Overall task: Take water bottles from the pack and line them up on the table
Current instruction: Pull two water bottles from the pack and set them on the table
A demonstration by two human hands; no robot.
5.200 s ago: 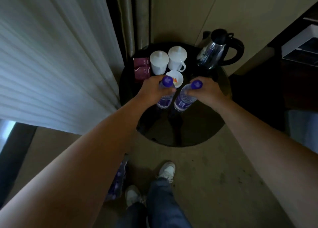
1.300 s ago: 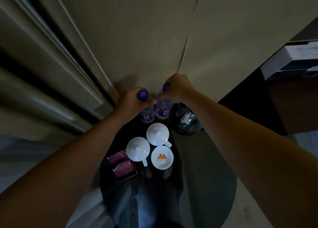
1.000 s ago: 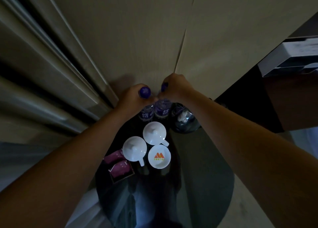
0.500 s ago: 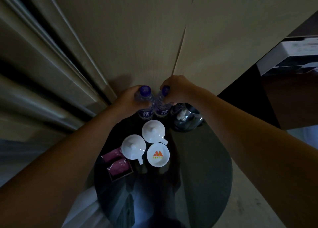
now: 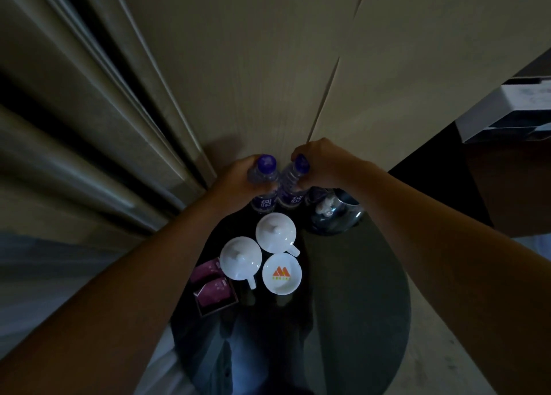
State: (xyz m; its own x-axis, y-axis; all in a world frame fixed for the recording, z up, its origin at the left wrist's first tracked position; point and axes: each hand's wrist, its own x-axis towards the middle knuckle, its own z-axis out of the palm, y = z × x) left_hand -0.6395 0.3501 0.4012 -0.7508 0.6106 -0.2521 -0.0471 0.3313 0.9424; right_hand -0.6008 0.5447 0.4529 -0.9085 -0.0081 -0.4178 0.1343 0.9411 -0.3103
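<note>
Two hands stretched forward over table (image 5: pixel 357 290): left hand (image 5: pixel 235 180) clasps left bottle (image 5: pixel 264 183), right hand (image 5: pixel 322 163) clasps right bottle (image 5: pixel 290 183).

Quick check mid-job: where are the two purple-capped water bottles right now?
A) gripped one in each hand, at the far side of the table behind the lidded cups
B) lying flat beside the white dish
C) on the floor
A: the left hand and right hand each grip a purple-capped clear plastic water bottle beyond the white lidded cups.
</note>
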